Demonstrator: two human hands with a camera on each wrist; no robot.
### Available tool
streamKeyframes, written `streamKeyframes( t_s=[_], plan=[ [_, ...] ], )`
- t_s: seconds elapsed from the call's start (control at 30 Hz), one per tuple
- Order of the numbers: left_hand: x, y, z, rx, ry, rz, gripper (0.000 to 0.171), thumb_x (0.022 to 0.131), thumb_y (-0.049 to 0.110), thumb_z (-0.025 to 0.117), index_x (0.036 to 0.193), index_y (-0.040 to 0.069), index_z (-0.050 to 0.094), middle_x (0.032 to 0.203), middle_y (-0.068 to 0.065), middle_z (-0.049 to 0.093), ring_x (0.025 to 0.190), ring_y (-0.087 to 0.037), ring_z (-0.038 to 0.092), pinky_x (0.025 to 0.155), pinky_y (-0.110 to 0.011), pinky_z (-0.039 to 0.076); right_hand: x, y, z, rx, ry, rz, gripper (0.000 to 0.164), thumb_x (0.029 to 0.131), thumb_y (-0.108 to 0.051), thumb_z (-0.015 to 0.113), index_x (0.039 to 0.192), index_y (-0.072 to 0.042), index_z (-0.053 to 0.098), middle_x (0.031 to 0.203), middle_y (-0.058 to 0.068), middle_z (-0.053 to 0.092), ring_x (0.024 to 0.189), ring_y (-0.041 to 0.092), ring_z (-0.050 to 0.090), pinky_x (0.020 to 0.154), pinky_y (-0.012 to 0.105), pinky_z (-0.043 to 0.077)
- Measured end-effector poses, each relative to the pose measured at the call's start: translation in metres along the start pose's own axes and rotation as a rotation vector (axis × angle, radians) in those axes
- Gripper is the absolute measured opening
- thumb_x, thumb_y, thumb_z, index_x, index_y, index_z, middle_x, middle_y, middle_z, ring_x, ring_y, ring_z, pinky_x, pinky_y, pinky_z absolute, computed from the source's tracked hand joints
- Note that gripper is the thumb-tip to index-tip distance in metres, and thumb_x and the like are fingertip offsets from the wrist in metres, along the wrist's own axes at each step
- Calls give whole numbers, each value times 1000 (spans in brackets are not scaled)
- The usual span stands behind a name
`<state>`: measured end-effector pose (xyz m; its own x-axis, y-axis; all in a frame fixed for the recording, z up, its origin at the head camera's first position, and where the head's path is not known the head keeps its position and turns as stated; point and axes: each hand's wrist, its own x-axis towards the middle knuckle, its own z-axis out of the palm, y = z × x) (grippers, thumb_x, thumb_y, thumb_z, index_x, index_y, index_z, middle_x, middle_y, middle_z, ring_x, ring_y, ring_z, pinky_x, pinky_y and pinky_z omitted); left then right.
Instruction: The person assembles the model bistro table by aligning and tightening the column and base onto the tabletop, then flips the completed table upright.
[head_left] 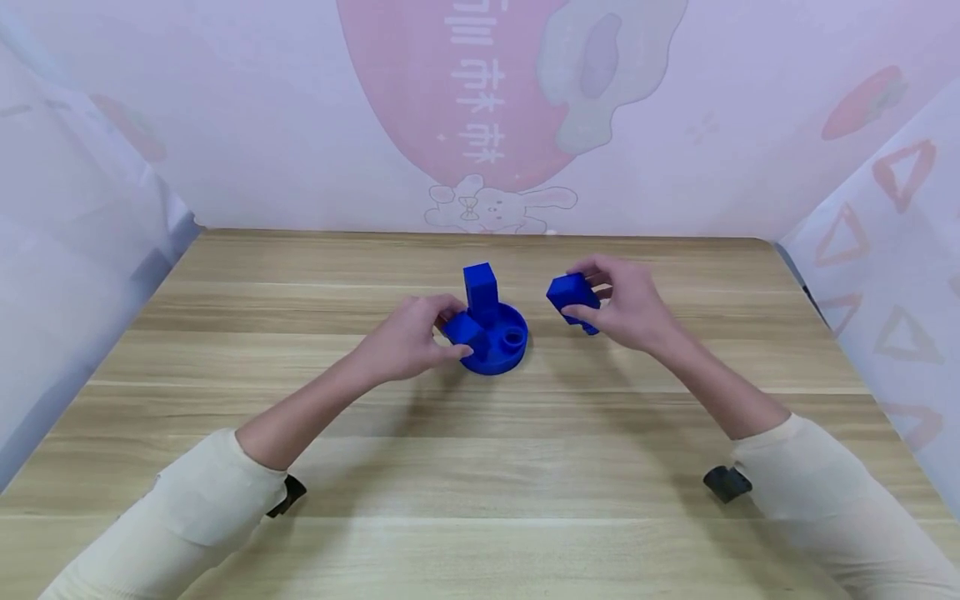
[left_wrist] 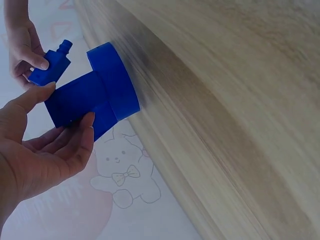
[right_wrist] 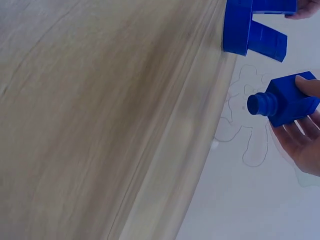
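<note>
A round blue base (head_left: 495,365) with a raised rim stands on the table. My left hand (head_left: 408,340) grips a blue rectangular block (head_left: 462,330) on its near left side, thumb and fingers on opposite faces. Behind that one, a second blue block (head_left: 482,287) rises upright from the base. At the base's right side a round socket (head_left: 513,337) shows with nothing in it. My right hand (head_left: 628,307) holds a third blue block (right_wrist: 292,99) in the air, right of the base. Its ridged round neck (right_wrist: 261,104) points away from the palm, tilted downward in the head view.
The wood-grain table (head_left: 480,483) extends on all sides of the base. A pale printed panel (head_left: 300,125) stands along its back edge, with white sheets (head_left: 67,250) at the sides. Dark wrist-worn devices (head_left: 727,483) show by both sleeves.
</note>
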<state>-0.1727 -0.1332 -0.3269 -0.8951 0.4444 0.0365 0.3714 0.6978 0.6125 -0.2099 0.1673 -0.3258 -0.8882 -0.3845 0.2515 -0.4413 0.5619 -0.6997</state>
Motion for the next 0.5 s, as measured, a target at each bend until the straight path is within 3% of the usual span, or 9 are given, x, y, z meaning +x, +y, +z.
streamKeyframes(
  t_s=[0.3,0.5],
  plan=[
    [1,-4,-1,-16,17,11,43,90,7,78,127,-11,64,113,-21,73,101,-34,70,90,-45,57,6,-6,12,190,-24,7,41,82,5,85,118,7,65,112,24,73,103,38,70,91,47,59],
    [3,0,2,-33,26,-87,50,90,17,82,129,-8,63,117,-21,71,104,-33,68,91,-43,59,7,-11,20,304,-48,-11,41,80,7,85,116,7,66,108,21,74,100,36,70,90,42,60]
  ],
)
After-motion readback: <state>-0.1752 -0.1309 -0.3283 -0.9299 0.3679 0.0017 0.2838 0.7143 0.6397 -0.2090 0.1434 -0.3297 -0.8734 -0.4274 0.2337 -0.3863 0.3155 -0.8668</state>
